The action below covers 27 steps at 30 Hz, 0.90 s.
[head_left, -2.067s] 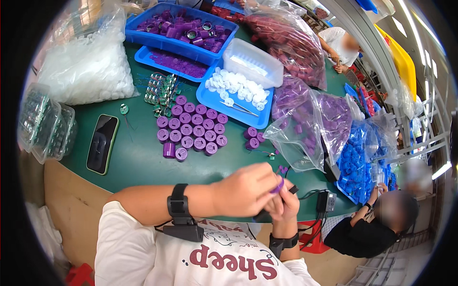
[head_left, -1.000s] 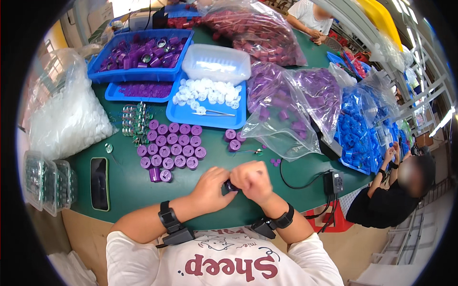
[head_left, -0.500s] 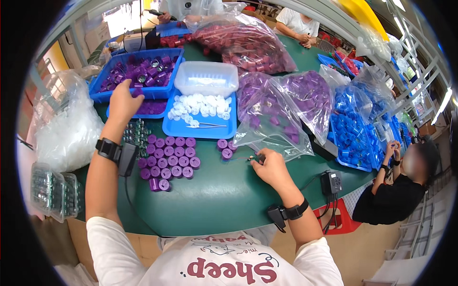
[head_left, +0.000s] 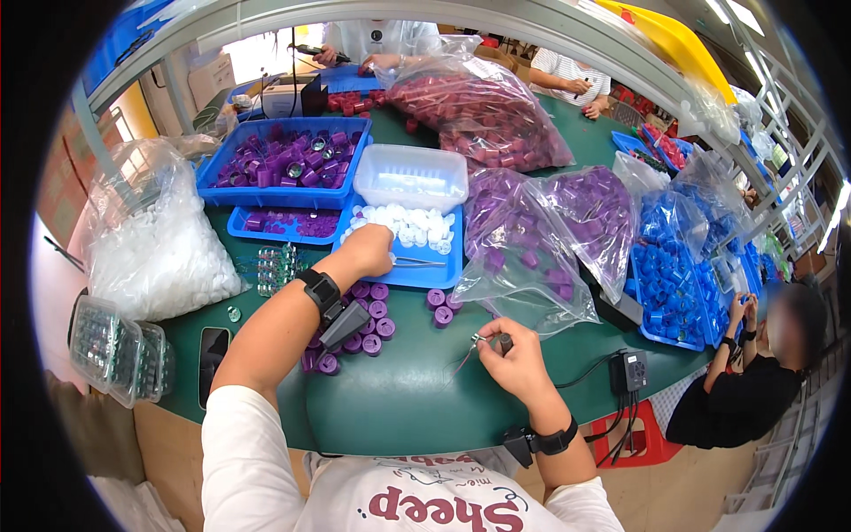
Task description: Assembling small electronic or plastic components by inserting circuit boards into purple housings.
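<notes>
My left hand (head_left: 368, 251) reaches over the near part of a blue tray (head_left: 454, 266) holding small white translucent plastic pieces (head_left: 412, 223). Its fingers are bent together, but the tips are hidden, so what they hold does not show. Metal tweezers (head_left: 418, 262) lie in the tray beside that hand. My right hand (head_left: 516, 356), above the green table, pinches a small electronic part (head_left: 476, 340) with thin wires. A dark, rounded object (head_left: 504, 343) also sits in its grip. Purple cylindrical caps (head_left: 372, 326) stand grouped under my left forearm, which covers some. A few more (head_left: 441, 307) stand between my hands.
Left-back are blue bins of purple parts (head_left: 284, 177) and a white container (head_left: 412, 177). Bags of purple (head_left: 519, 239) and red parts (head_left: 483, 106) lie behind; blue parts (head_left: 669, 275) stand right. A bag (head_left: 160, 257), circuit boards (head_left: 277, 269) and a phone (head_left: 213, 359) lie left.
My left hand has moved from the purple-parts bin toward me and right, to the white pieces. My right hand still holds the wired part. The view has shifted, revealing the phone.
</notes>
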Each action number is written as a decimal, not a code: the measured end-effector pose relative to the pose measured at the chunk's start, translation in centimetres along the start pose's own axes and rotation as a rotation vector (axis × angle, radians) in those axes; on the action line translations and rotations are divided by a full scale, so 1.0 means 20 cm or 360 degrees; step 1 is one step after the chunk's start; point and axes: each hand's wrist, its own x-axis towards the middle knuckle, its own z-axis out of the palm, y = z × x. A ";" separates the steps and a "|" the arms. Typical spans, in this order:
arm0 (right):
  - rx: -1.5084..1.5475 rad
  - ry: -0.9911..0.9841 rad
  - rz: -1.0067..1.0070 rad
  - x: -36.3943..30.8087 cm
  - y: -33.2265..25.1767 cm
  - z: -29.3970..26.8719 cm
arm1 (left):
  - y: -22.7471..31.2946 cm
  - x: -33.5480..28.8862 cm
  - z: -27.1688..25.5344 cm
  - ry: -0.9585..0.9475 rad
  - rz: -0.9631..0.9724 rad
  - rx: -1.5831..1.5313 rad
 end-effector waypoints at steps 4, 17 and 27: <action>0.0267 0.0020 0.0104 -0.04 -0.01 -0.01 | 0.03 -0.04 -0.06 0.0204 -0.0061 -0.0276; 0.1166 -0.0047 0.0201 -0.07 0.04 0.11 | 0.39 -0.58 0.05 -0.0296 -0.0375 -0.2734; 0.0966 0.0037 0.0158 -0.10 0.00 0.20 | 0.51 -0.70 0.19 0.0032 -0.0088 -0.2494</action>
